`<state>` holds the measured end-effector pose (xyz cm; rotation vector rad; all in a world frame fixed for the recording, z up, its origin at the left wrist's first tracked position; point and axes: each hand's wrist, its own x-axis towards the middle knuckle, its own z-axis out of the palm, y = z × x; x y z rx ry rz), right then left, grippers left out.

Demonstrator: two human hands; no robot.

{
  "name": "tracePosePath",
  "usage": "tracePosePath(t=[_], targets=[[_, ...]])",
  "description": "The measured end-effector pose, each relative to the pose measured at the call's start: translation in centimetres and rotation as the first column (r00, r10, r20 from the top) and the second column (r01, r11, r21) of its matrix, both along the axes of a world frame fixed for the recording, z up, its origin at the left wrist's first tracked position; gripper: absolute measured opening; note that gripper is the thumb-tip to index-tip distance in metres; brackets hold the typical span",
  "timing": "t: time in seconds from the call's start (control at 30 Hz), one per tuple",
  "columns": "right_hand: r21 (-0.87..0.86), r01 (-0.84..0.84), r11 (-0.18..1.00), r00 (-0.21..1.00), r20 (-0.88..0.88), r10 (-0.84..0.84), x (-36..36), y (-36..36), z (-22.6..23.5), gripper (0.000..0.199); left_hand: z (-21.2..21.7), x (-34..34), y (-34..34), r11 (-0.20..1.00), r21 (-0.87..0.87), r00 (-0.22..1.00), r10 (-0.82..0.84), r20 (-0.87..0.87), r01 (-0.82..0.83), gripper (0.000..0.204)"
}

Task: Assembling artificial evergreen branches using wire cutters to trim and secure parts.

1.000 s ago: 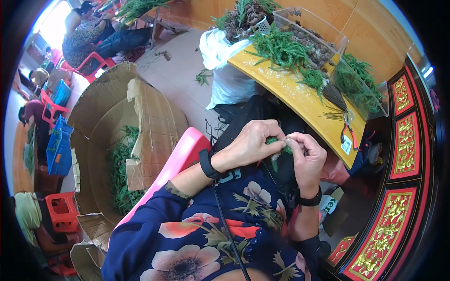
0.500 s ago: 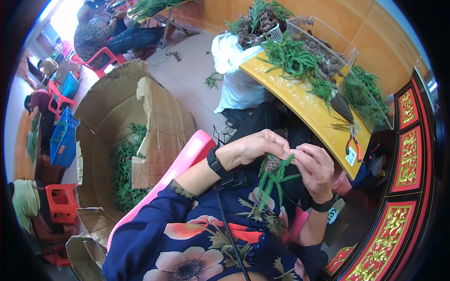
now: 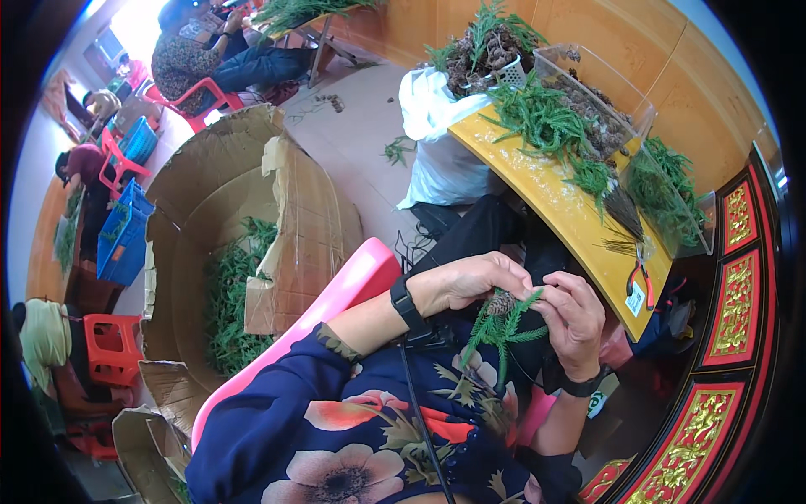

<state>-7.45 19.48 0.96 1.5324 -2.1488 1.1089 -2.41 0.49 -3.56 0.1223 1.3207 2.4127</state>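
Both hands pinch one small green sprig [image 3: 497, 329] — left hand [image 3: 470, 281], right hand [image 3: 575, 319]. It looks light and bendy. Best held near its brown top — maybe a little cone.

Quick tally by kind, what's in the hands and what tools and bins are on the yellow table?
Small brown pine cone, between left hand and right hand: 1
Green needle sprig bundle, held in both hands: 1
Orange-handled pliers on the yellow table: 1
Clear plastic bins: 2
Total: 5
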Motion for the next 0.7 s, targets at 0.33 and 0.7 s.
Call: tracePosePath(t=[0.33,0.7], targets=[[0.071,0.153,0.986,0.952,0.255,-0.166,0.8,-0.4,-1.0,0.008,2.1,1.0,0.7,0.449,-0.611,0.686,0.006,-0.727,-0.652,0.012],[-0.03,0.246,0.969,0.912,0.346,-0.221,1.6,-0.9,-1.1,0.009,0.9,0.5,-0.3,0.678,-0.531,0.802,0.15,-0.579,-0.509,0.012]])
